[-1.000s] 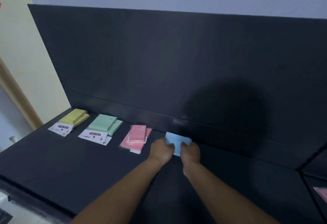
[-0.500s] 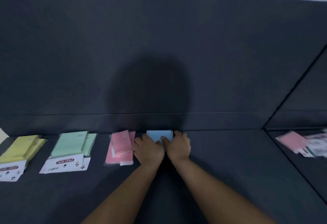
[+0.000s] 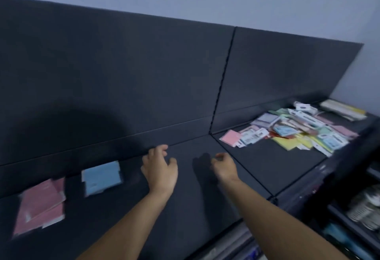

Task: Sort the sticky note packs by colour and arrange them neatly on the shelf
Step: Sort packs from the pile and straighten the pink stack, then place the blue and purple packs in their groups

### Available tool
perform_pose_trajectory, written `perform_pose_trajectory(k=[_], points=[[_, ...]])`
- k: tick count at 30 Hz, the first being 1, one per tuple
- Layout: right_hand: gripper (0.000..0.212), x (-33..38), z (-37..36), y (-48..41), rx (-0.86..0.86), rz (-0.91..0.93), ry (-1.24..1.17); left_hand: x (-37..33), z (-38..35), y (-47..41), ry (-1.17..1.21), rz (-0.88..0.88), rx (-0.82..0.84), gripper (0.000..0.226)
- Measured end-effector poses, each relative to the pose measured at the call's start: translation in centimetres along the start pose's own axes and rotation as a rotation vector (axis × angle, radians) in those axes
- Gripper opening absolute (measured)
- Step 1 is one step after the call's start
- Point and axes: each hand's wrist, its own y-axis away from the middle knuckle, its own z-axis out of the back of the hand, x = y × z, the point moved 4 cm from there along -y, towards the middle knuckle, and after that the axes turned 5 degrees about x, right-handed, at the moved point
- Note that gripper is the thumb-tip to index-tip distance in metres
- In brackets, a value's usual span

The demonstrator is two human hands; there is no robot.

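Sticky note packs are sitting in two spots on the dark shelf (image 3: 205,208). Nearest, at left, pink packs (image 3: 41,206) are lying overlapped in a loose stack. Just beyond them a blue pack (image 3: 101,177) is lying flat, apart from the pink, near the back panel (image 3: 123,85). Left hand (image 3: 159,169) is hovering right of the blue pack, fingers loosely curled, holding nothing. Right hand (image 3: 225,167) is hovering beside it, well apart, fingers curled in, also gripping nothing. Farther right, past the shelf seam (image 3: 253,178), the unsorted pile (image 3: 298,132) is spreading across the next section in mixed colours, with one pink pack (image 3: 230,137) lying at its near-left edge.

Risks, judging from here:
- The pile is reaching toward the front edge, so pulling one pack is likely dragging neighbours off.
- Dim light is making pale colours easy to mix up.
- The pink stack is looking skewed and could slide.

Nothing is blocking the reach to the pile. Lower racks (image 3: 366,208) at far right are holding blurred items, unreadable.
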Motion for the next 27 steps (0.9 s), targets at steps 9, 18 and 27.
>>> perform_pose_trajectory(k=[9, 18, 27], points=[[0.033, -6.8, 20.2, 1.5, -0.197, 0.011, 0.177, -10.7, -12.1, 5.3, -0.264, -0.236, 0.377, 0.034], [0.022, -12.4, 35.4, 2.9, -0.266, 0.125, 0.538, -21.3, -23.3, 10.6, -0.68, -0.57, 0.375, 0.035], [0.024, -16.4, 44.0, 0.7, -0.304, 0.129, 0.623, -26.1, -29.5, 10.0, -0.731, -0.515, 0.413, 0.038]])
